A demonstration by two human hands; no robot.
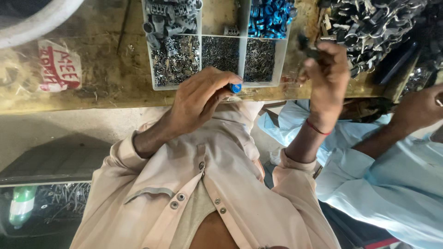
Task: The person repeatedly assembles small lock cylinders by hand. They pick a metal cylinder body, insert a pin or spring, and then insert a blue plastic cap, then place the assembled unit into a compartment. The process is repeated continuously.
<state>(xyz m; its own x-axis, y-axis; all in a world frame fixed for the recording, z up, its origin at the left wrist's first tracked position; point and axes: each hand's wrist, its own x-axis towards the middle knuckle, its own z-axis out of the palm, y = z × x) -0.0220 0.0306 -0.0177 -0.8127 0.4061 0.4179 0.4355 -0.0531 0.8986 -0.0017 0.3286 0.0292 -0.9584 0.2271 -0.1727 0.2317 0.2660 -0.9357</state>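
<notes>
Pinching a blue cap (236,87) at its fingertips — left hand (200,99), seemingly.

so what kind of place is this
Most likely a small assembly workshop: a worn wooden bench holds a divided plastic tray of pins and small metal parts, with a heap of metal pieces beside it. The left hand holds a blue part.

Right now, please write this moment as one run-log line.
left hand: grips small blue round cap | right hand: holds dark metal part | clear plastic compartment tray: behind
</notes>
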